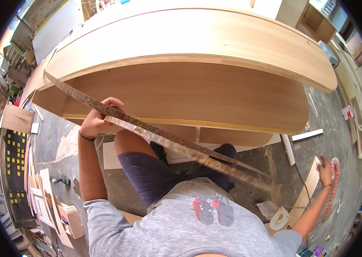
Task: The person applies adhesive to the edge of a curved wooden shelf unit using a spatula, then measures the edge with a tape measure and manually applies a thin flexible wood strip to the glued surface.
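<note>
My left hand (97,120) is closed around long, thin brown wood-look strips (159,132), held in front of the cabinet opening. One strip runs from the upper left down past my knees; a paler length (198,157) lies beside it. I cannot tell if they are one bent piece. The big pale wooden cabinet (189,92) lies in front of me, its long side open. At the far right my right hand (325,172) reaches low, at the upper end of a pale board (305,198). Its fingers are blurred, and what they touch is unclear.
A long red and white ribbed piece (331,188) lies beside my right hand. White strips (307,135) rest on the grey floor. A drill (61,180) and stacked boards (52,205) are at the left. A white tub (347,112) stands at the right.
</note>
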`<action>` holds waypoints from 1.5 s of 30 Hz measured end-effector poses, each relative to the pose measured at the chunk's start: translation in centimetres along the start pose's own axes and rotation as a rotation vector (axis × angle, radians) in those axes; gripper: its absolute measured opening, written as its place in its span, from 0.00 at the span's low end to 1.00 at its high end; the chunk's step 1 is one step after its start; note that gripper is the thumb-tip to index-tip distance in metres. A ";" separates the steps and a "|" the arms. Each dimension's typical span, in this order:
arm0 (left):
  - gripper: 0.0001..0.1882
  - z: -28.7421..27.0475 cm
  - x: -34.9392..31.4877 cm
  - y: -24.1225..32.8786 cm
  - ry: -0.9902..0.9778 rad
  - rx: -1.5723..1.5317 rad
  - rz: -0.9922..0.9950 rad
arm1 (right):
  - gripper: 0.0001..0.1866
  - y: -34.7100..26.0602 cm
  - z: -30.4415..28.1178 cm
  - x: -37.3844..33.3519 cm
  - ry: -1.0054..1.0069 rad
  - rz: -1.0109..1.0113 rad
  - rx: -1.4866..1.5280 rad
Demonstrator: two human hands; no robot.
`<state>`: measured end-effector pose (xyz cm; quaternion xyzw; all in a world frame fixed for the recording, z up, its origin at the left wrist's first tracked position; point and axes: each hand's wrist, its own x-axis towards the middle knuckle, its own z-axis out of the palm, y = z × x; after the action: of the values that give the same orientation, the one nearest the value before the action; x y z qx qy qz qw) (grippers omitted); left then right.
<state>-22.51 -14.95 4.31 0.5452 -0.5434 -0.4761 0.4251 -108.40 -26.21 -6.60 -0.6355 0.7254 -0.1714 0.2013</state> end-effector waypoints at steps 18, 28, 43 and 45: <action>0.20 -1.9 -2.9 0.9 0.162 0.191 -0.051 | 0.45 -15.1 39.1 -6.7 -0.744 1.064 1.300; 0.18 -0.3 -1.6 1.5 0.130 0.134 0.084 | 0.33 -18.6 38.7 -6.7 -0.550 1.159 1.641; 0.19 -1.5 2.1 1.9 0.176 0.040 -0.021 | 0.10 -16.1 17.0 0.6 0.454 -0.043 1.851; 0.19 -1.6 2.8 2.6 0.200 -0.002 -0.036 | 0.10 -18.6 11.5 2.9 0.430 -0.193 1.837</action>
<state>-21.52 -17.95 7.02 0.5994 -0.4879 -0.4274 0.4690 -86.95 -31.45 -7.32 -0.2405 0.2727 -0.8044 0.4698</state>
